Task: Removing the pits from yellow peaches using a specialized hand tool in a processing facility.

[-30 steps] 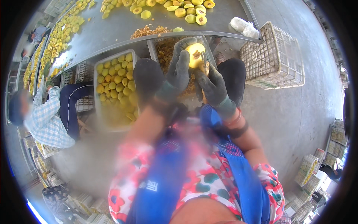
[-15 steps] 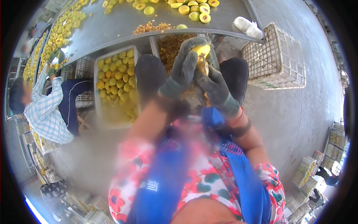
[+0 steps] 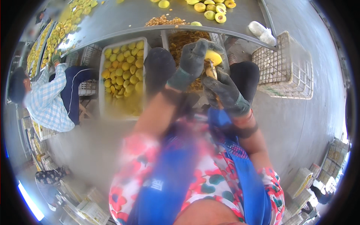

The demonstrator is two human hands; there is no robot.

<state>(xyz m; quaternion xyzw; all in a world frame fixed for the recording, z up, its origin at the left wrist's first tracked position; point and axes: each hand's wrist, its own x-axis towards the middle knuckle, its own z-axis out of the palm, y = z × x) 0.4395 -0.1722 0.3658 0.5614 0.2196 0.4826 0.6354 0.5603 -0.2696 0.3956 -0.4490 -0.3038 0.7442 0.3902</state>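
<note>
Gloved in dark grey, my left hand (image 3: 192, 60) curls its fingers around a yellow peach (image 3: 214, 57) above my lap. My right hand (image 3: 227, 93), in a matching glove, grips a pitting tool (image 3: 212, 72) with a wooden handle and a narrow metal end. That metal end meets the underside of the peach; its exact tip is hard to make out. Below and behind my hands, between my knees, a crate of brown peach pits (image 3: 179, 42) is partly hidden. Left of my knee stands a white bin (image 3: 101, 90) filled with whole yellow peaches (image 3: 125, 67).
Ahead is a metal table (image 3: 123, 17) with loose pits (image 3: 165, 21) near its edge and peach halves (image 3: 220, 17) farther back. A white plastic crate (image 3: 285, 67) stands at right, below a white bag (image 3: 258, 30). A person in a checked shirt (image 3: 48, 101) sits at left.
The view has shifted, so the table and bins sit farther right in it. My left hand has turned slightly around the peach, and the tool stays against the fruit.
</note>
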